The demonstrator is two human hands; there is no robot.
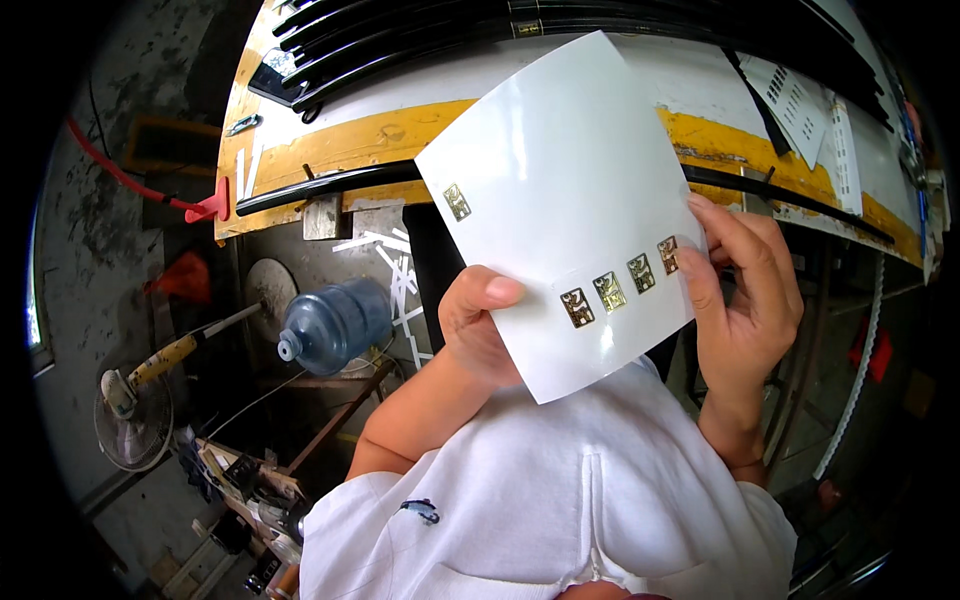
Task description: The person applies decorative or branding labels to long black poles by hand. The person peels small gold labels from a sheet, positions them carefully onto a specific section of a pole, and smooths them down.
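A glossy white sticker sheet (560, 180) is tilted in front of my chest. Several small gold-and-dark rectangular stickers are on it: a row near its lower right edge, including one gold sticker (609, 292), and a lone sticker (456, 202) by the left edge. My left hand (482, 325) grips the lower left edge, thumb on top and fingers underneath. At the right edge, my right hand (745, 285) is closed, with thumb and forefinger at the endmost sticker (668, 255). Whether that sticker is lifting off cannot be made out.
Beyond the sheet, a long black tube (330, 187) lies along the yellow-edged worktable (400, 125). More black tubes (420, 45) are stacked behind it. Perforated white sheets (790, 105) lie at right. Below left are a blue water bottle (335, 325), a fan (133, 420) and white strips (400, 285).
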